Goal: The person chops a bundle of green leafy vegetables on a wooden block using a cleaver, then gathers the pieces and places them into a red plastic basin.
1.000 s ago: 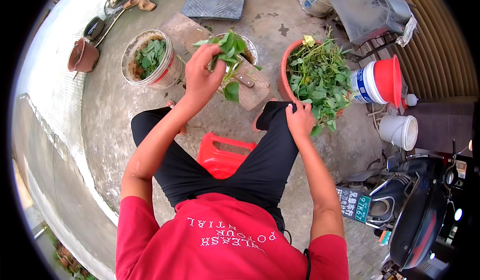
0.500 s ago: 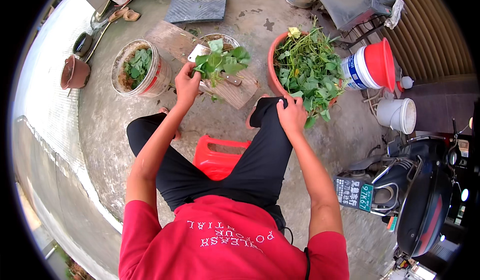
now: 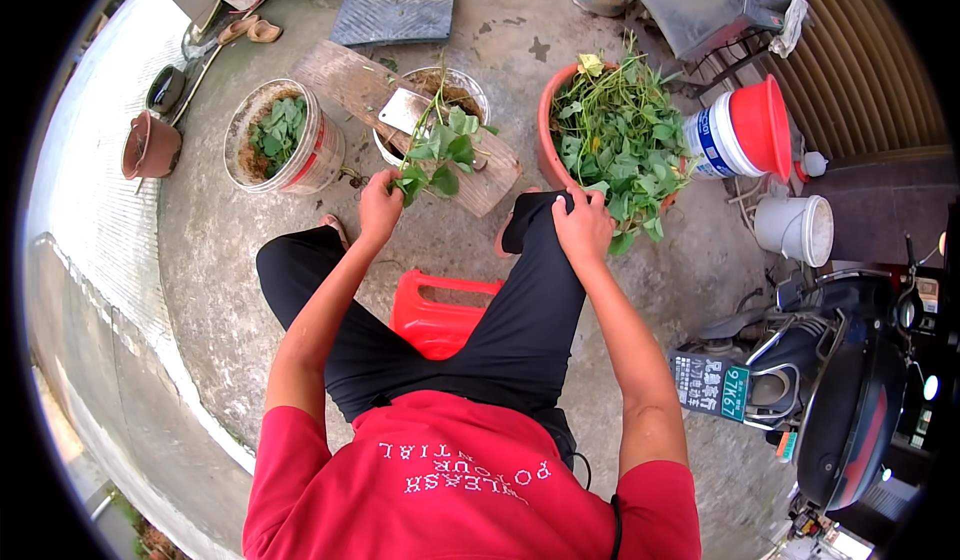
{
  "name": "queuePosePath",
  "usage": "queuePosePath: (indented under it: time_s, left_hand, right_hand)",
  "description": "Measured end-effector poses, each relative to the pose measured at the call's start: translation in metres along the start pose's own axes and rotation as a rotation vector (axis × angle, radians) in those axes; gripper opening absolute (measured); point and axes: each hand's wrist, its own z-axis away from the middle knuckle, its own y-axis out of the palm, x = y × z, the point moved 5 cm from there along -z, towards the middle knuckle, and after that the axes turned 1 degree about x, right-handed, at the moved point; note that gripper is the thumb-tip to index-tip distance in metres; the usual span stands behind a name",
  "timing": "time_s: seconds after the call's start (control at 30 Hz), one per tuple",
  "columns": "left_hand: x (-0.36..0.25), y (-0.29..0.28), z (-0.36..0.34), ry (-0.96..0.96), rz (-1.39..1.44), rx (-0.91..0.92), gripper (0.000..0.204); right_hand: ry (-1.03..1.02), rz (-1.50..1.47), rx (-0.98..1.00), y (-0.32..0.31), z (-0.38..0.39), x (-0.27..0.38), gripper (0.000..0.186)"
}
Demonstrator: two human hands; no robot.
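Note:
My left hand (image 3: 380, 206) is closed round a bunch of leafy green stems (image 3: 440, 160), which it holds over the near part of a wooden board (image 3: 340, 72). On the board lies a cleaver (image 3: 403, 110); its pale blade shows, while the leaves cover most of its handle. A bucket (image 3: 484, 100) with brown matter inside stands under the board. My right hand (image 3: 584, 224) rests on my right knee, fingers laid over the dark trousers and nothing in them. Near it, an orange-brown tub (image 3: 550, 150) is heaped with leafy stems (image 3: 620, 135).
At the left stands a white bucket (image 3: 330, 150) holding cut leaves. A red stool (image 3: 435, 325) is beneath me. White and red buckets (image 3: 735, 132), a white pail (image 3: 790, 230) and a parked scooter (image 3: 850, 390) stand at the right. A ridged dark mat (image 3: 395, 5) lies ahead.
My left hand has drawn nearer to me with the bunch, which now hangs lower and uncovers more of the blade. My right hand has stayed on the knee.

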Motion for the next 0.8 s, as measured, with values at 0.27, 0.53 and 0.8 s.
queuePosePath:
  time_s: [0.27,0.53,0.8]
  left_hand:
    - [0.027,0.015,0.016,0.088,-0.211,0.12,0.023]
    - [0.003,0.019,0.01,0.169,-0.245,0.126,0.022]
    - [-0.047,0.02,-0.026,0.348,-0.408,0.037,0.021]
  right_hand:
    - [-0.012,0.015,-0.03,-0.002,0.002,0.001,0.029]
    - [0.0,0.037,-0.037,0.002,0.003,-0.002,0.03]
    - [0.002,0.036,-0.054,0.006,0.004,-0.007,0.03]
